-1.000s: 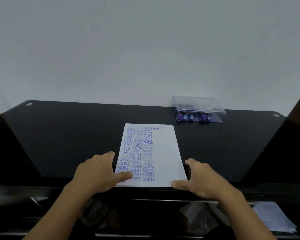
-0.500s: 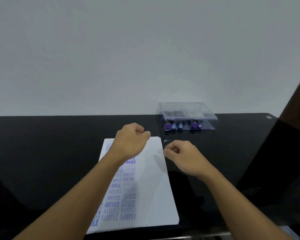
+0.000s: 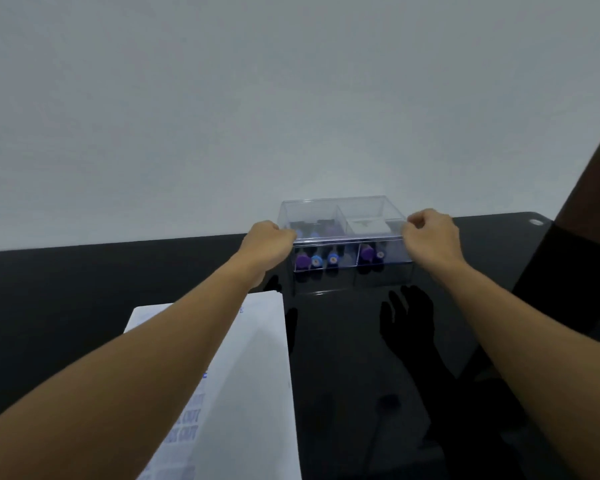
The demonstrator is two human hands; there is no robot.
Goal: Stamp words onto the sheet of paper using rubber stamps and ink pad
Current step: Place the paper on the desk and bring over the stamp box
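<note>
A clear plastic box [image 3: 343, 216] stands at the far side of the black glass table. Inside it lie several rubber stamps [image 3: 312, 260] with purple and blue ends, and a pale flat pad [image 3: 368, 226] in a back compartment. My left hand [image 3: 269, 242] pinches the lid's left edge. My right hand [image 3: 430, 237] pinches the lid's right edge. The lid looks slightly raised above the base. The white sheet of paper [image 3: 253, 375] with blue stamped words lies near me, partly under my left forearm.
The black glass table [image 3: 361, 358] reflects my hands and arms. A plain pale wall rises behind it. A dark brown panel [image 3: 589, 202] stands at the right edge. A small round fitting [image 3: 536, 222] marks the table's far right corner.
Both hands left the paper, reached forward and took hold of the box lid at its two sides. The view has moved closer to the box.
</note>
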